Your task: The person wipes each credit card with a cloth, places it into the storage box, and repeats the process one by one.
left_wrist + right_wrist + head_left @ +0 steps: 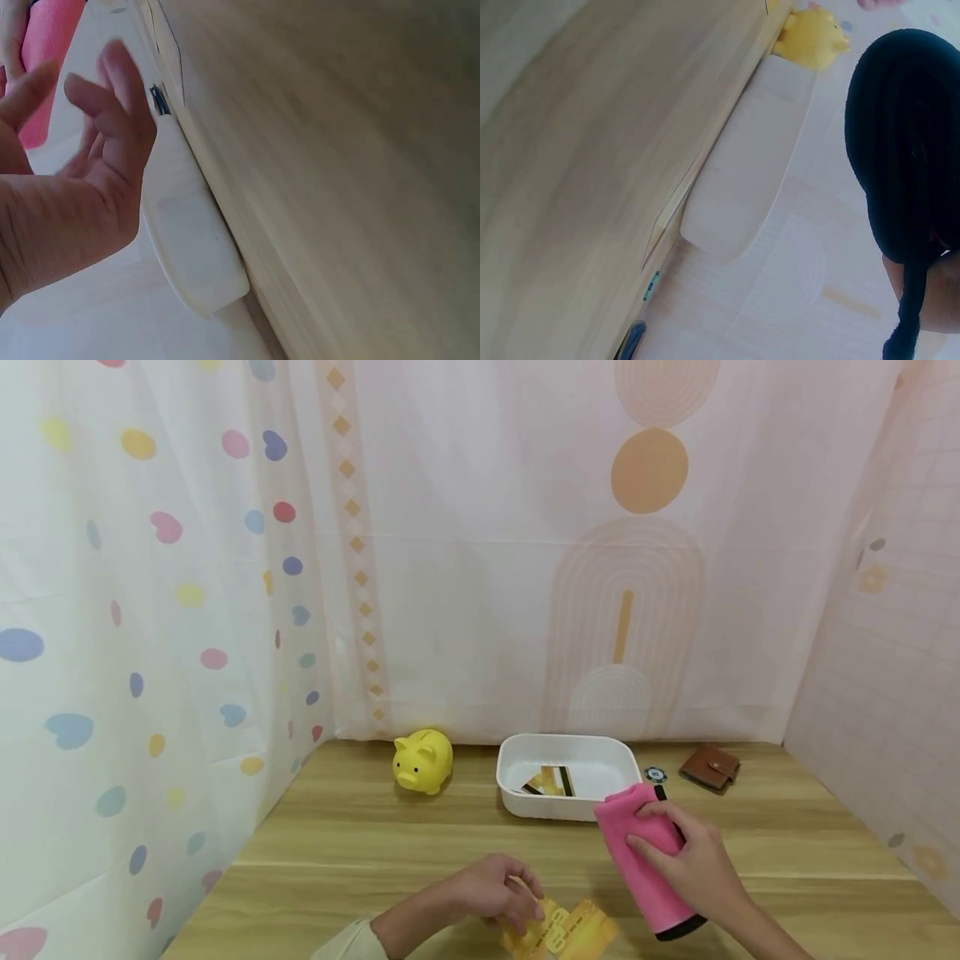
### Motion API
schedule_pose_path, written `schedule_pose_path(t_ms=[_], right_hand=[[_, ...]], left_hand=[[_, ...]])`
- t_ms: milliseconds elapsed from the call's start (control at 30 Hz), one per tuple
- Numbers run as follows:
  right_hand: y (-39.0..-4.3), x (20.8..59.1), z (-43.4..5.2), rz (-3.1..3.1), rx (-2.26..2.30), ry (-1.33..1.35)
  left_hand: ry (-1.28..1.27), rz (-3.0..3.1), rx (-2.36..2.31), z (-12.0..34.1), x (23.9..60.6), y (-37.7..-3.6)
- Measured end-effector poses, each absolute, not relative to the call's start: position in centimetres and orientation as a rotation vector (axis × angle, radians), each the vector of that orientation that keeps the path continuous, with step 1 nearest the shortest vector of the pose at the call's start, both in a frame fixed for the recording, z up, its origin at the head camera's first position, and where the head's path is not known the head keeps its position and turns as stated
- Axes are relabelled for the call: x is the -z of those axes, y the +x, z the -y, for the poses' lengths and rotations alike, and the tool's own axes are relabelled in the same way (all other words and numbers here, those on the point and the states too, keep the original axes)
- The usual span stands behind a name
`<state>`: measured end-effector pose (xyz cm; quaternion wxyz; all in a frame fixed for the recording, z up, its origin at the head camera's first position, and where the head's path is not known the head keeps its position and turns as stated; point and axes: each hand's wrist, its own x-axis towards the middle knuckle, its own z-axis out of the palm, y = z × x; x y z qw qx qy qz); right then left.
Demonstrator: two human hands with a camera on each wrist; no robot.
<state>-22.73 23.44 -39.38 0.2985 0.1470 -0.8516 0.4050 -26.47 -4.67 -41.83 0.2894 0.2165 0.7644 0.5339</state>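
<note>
My right hand grips a rolled pink towel with black edging, thumb and fingers on its upper side. The towel is tilted, its top end overlapping the white tray's front right corner in the head view. In the right wrist view the towel's dark rolled end faces the camera and hides most of that hand. My left hand has loosely bent fingers with nothing between them in the left wrist view. Gold cards, somewhat blurred, are just below its fingertips, partly cut off by the lower frame edge.
A white tray stands at the back of the wooden table, with gold cards inside. Left of it is a yellow piggy bank. A poker chip and brown wallet lie to its right. Curtains enclose the table.
</note>
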Motion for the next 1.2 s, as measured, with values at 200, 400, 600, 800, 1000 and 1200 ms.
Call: schedule_pose_path(t_ms=[200,400,600,800,1000,1200], right_hand=[[-22.6,39.7,-23.5,2.264,-1.090,0.394],[-22.6,39.6,-23.4,2.270,-1.097,0.394],[-22.6,39.5,-23.4,2.274,-1.094,0.385],[-22.6,39.5,-23.5,2.273,-1.093,0.389],[-22.6,39.4,-23.7,2.261,-1.110,0.394],[-22.5,39.3,-23.7,2.246,-1.122,0.406]], left_hand=[[0.580,-1.955,-1.297,5.5,42.1,-26.6],[0.623,-1.975,-1.257,5.7,42.3,-26.5],[0.726,-2.093,-1.151,5.3,42.4,-26.5],[0.747,-2.137,-1.058,5.1,42.4,-26.7],[0.819,-2.352,-0.882,4.8,42.4,-26.6],[0.943,-2.423,-0.897,4.9,42.6,-27.7]])
